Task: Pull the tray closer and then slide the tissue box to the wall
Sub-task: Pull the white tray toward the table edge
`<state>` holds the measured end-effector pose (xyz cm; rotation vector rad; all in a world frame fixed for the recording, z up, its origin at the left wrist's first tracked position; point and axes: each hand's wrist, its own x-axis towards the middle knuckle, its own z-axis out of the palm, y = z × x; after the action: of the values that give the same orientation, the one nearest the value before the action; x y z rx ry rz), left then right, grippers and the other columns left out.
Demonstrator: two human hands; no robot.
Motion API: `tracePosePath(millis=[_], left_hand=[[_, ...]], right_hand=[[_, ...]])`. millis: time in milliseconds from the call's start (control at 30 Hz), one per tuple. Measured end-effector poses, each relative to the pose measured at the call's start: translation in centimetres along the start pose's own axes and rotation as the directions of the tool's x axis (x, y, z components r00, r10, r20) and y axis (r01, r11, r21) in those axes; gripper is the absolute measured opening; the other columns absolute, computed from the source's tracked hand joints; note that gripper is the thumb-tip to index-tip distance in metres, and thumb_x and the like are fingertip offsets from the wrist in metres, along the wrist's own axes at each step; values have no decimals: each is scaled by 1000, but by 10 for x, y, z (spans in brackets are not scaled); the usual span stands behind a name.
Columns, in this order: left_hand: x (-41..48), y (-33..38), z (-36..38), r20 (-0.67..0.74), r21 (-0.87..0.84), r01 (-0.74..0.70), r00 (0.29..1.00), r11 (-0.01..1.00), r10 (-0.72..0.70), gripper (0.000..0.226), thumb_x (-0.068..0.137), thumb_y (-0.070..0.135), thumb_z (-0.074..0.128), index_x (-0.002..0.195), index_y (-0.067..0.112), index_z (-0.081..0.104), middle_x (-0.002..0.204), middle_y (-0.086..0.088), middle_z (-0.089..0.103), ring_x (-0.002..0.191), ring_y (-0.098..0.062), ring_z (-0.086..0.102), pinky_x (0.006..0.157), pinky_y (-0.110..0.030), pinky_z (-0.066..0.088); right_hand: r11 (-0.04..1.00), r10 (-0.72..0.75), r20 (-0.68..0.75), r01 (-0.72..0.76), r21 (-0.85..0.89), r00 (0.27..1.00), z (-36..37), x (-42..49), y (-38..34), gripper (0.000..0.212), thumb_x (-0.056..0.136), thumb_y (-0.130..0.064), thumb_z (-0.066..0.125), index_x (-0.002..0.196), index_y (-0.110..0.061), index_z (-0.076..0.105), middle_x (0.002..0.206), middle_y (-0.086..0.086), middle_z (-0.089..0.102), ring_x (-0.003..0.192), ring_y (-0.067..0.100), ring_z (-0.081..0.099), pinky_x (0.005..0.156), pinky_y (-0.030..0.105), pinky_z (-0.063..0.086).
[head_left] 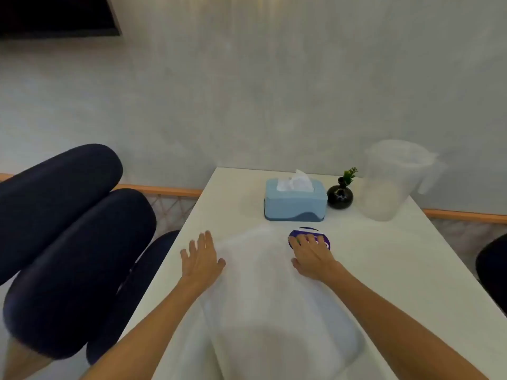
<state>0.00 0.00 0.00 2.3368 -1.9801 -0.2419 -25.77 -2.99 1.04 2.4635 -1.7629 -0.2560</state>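
We are resting our left hand (201, 258), fingers spread and gripping nothing, at the white tray (274, 311), our right hand (311, 255) lying flat, holding nothing; the tissue box (295, 200) is sitting beyond both.

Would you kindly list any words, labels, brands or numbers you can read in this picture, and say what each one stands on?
None can be read.
Purple round item under the right hand: white and green markings, too blurred and partly covered.
Blue tissue box: no print visible.
Clear pitcher, black vase and white tray: no text visible.
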Motion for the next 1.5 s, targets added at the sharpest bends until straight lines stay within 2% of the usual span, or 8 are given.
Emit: tracePosePath(millis=[133, 333, 667, 833, 1033, 1233, 1400, 1500], left_hand=[[-11, -12, 10, 77, -156, 301, 953, 941, -292, 88, 92, 39, 52, 147, -7, 1, 152, -18, 21, 132, -34, 38, 105, -43, 39], [-18, -19, 14, 223, -297, 418, 904, 858, -364, 58, 94, 24, 52, 134, -11, 28, 139, -23, 32, 118, -34, 50, 93, -37, 47], [-13, -35, 18, 171, -391, 343, 939, 854, -299, 25, 94, -1, 41, 118, -6, 47, 121, -19, 41, 62, -9, 33, 76, -27, 38], [25, -53, -1, 101, -311, 264, 964, 913, -244, 28, 91, -3, 39, 117, -4, 50, 129, -22, 42, 98, -29, 48, 79, -29, 36], [93, -84, -6, 81, -243, 123, 991, 962, -107, 29, 85, -4, 40, 109, -9, 55, 96, -13, 47, 82, -22, 39, 73, -29, 32], [121, -96, -11, 101, -271, 6, 995, 962, 22, 24, 89, -2, 46, 108, -13, 57, 115, -31, 58, 106, -42, 56, 87, -43, 46], [134, -105, -6, 54, -372, -77, 993, 925, 104, 42, 85, -8, 53, 51, 10, 36, 56, -4, 39, 55, -17, 40, 64, -39, 41], [136, -107, -2, 34, -499, -93, 991, 861, 127, 37, 85, -8, 54, 55, 10, 42, 60, -1, 44, 58, -12, 42, 61, -26, 37]], right_hand=[[995, 91, 67, -93, 32, 994, 16, -5, -5, 53, 92, -27, 46, 138, -5, 33, 140, 16, 45, 126, 36, 44, 105, 49, 35], [946, 189, 103, -209, 248, 977, 22, -3, -11, 40, 94, -13, 45, 131, 1, 41, 131, 17, 51, 118, 31, 52, 95, 40, 47], [848, 201, 160, -253, 465, 966, 22, 4, -13, 36, 88, 2, 50, 124, 3, 48, 124, 20, 56, 110, 31, 56, 91, 35, 50], [795, 214, 162, -268, 545, 963, 19, 6, -30, 34, 88, 4, 48, 121, 3, 49, 120, 21, 56, 105, 29, 56, 89, 32, 50], [727, 288, 188, -342, 595, 939, 12, 20, -55, 30, 91, 3, 42, 121, 4, 48, 120, 20, 55, 86, 18, 43, 73, 24, 40], [671, 387, 239, -450, 590, 891, 14, 30, -79, 32, 92, 0, 41, 123, 4, 47, 122, 22, 55, 106, 33, 57, 87, 34, 49], [648, 463, 254, -520, 557, 849, 14, 33, -95, 31, 92, -1, 40, 121, 5, 49, 121, 23, 55, 107, 36, 57, 88, 37, 48], [627, 504, 260, -556, 546, 824, 15, 31, -99, 29, 92, -1, 41, 119, 5, 50, 120, 23, 55, 106, 35, 57, 86, 36, 47]])
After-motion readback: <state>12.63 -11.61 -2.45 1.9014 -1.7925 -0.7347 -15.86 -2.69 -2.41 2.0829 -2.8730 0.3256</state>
